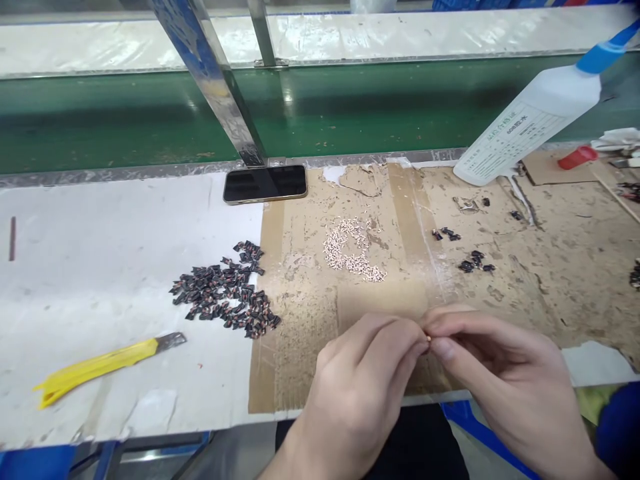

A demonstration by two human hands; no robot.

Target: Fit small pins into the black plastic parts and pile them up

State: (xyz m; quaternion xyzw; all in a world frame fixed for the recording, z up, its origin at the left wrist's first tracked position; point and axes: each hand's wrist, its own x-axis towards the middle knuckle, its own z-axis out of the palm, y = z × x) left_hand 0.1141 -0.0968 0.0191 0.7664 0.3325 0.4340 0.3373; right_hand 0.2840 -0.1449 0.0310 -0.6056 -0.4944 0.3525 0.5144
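Observation:
Near the table's front edge my left hand (367, 373) and my right hand (500, 367) meet, fingertips pinched together around a tiny copper-coloured piece (429, 339). Its shape is mostly hidden by the fingers. Beyond my hands, small pinkish-metallic bits (350, 257) lie loosely scattered on brown cardboard (305, 300). To the left is a pile of small black parts with copper-coloured spots (215, 290). A few similar black parts (477, 261) lie in small groups on the right.
A yellow-handled blade (105, 367) lies at the front left. Behind are a black phone (265, 184) and a metal post (215, 80). A white bottle with a blue cap (530, 120) leans at the back right, near a red cap (577, 157).

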